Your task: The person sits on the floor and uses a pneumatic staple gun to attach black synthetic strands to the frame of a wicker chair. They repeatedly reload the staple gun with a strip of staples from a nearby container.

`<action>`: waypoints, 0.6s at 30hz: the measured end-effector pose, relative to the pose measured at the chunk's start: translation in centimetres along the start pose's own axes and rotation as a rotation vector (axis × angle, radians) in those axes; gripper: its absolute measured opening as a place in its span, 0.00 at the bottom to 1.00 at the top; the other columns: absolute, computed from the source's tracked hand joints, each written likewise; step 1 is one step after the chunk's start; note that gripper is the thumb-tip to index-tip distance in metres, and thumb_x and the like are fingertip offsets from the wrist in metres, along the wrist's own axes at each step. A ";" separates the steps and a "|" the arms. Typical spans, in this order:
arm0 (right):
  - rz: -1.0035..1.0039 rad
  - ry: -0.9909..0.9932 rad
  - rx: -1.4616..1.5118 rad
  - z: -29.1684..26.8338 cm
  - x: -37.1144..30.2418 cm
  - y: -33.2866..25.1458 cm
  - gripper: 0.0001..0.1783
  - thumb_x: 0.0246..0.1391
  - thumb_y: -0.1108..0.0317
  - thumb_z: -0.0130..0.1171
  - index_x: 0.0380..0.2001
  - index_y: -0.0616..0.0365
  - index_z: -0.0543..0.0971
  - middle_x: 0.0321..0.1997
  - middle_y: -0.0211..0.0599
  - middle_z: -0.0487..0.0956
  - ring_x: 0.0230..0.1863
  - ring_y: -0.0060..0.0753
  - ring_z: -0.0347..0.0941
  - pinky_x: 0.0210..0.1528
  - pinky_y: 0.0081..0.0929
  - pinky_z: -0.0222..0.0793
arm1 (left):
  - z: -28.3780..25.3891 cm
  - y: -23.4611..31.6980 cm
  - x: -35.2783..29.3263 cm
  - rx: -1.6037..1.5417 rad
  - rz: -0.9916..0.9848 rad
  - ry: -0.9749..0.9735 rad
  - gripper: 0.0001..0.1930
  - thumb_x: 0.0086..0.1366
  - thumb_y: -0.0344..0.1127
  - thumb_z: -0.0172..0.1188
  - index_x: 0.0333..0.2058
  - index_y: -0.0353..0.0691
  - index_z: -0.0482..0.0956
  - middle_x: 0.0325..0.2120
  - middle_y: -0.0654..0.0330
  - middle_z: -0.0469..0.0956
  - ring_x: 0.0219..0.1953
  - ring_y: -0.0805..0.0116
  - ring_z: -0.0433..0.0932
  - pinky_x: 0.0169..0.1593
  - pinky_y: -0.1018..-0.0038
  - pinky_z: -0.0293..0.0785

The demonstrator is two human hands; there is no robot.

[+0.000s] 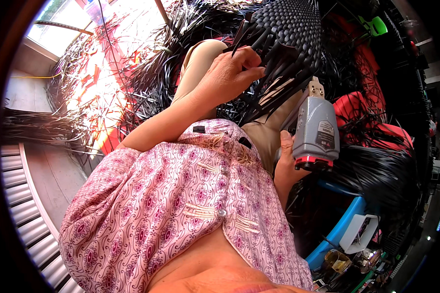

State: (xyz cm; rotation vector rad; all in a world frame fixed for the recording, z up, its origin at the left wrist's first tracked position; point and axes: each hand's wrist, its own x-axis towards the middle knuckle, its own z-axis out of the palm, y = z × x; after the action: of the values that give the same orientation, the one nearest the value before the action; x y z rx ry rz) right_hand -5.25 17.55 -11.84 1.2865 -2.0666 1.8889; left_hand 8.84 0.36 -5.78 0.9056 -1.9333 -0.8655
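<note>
A woven black panel of flat plastic strips point(288, 22) lies across my knees at the top of the view, its loose strip ends hanging toward me. My left hand point(232, 73) is closed at the panel's near edge, thumb and fingers pinched on black strips point(264, 49). Upright in my right hand point(286, 168) is a grey power staple gun point(317, 127) with a red end; its metal nose point(316, 87) points away from me, just short of the hanging strips. The staple gun hides most of the right fingers.
Heaps of loose black strips point(156, 73) cover the floor on the left. Another bundle point(376, 166) lies at the right over red material point(349, 107). A blue bin point(335, 234), a white plastic holder point(359, 234) and small containers stand at the lower right. A slatted bench point(32, 210) is at far left.
</note>
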 end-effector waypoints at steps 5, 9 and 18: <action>-0.029 -0.014 -0.069 -0.3 0.0 0.4 0.21 0.51 0.61 0.68 0.44 0.63 0.77 0.42 0.42 0.79 0.43 0.45 0.75 0.48 0.36 0.69 | 1.0 -2.5 0.1 -0.182 -0.106 -0.189 0.15 0.65 0.44 0.57 0.31 0.36 0.79 0.21 0.59 0.77 0.25 0.66 0.74 0.31 0.70 0.68; -0.023 -0.055 -0.167 -0.5 -0.4 1.1 0.23 0.51 0.59 0.68 0.45 0.63 0.77 0.43 0.42 0.79 0.44 0.45 0.75 0.49 0.37 0.70 | 0.5 -1.2 -2.0 -0.539 -0.317 -0.306 0.16 0.69 0.40 0.53 0.27 0.35 0.78 0.19 0.70 0.73 0.22 0.84 0.63 0.25 0.82 0.58; 0.171 -0.169 -0.118 -1.3 -0.5 0.2 0.27 0.51 0.59 0.68 0.49 0.64 0.74 0.50 0.44 0.77 0.51 0.47 0.71 0.57 0.40 0.63 | 5.4 -0.6 -0.5 -0.003 0.267 -0.211 0.13 0.63 0.41 0.58 0.28 0.36 0.78 0.26 0.50 0.78 0.30 0.45 0.76 0.34 0.60 0.72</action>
State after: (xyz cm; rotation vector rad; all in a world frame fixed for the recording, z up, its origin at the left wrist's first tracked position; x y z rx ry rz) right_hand -5.67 18.85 -11.93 1.3232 -2.4043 1.7418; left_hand 4.53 1.76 -8.80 0.5539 -2.1732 -0.8305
